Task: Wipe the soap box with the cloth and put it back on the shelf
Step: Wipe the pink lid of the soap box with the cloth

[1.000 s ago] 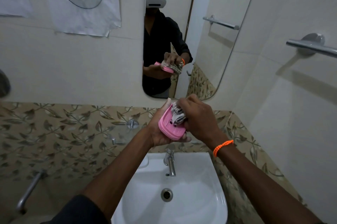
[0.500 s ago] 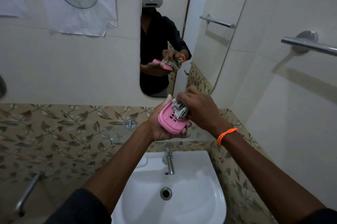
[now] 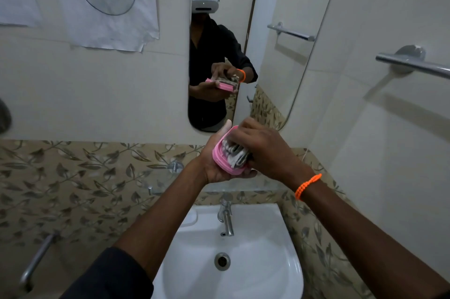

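Note:
The pink soap box [image 3: 220, 161] rests tilted in my left hand [image 3: 214, 167], which cups it from below and behind, above the sink. My right hand [image 3: 265, 150], with an orange bead bracelet on its wrist, presses a bunched white-and-grey cloth [image 3: 236, 153] into the open side of the box. The cloth covers most of the inside of the box. A glass shelf [image 3: 243, 185] runs along the wall just below my hands, its surface hard to make out.
A white sink [image 3: 255, 262] with a chrome tap [image 3: 226, 218] sits below. A mirror [image 3: 267, 30] hangs straight ahead, reflecting a person and the box. A chrome towel bar [image 3: 414, 64] juts from the right wall. A paper sheet marked 11 [image 3: 107, 1] hangs upper left.
My right hand has slid the cloth further down inside the soap box, toward its lower end. My left hand holds the box in about the same place.

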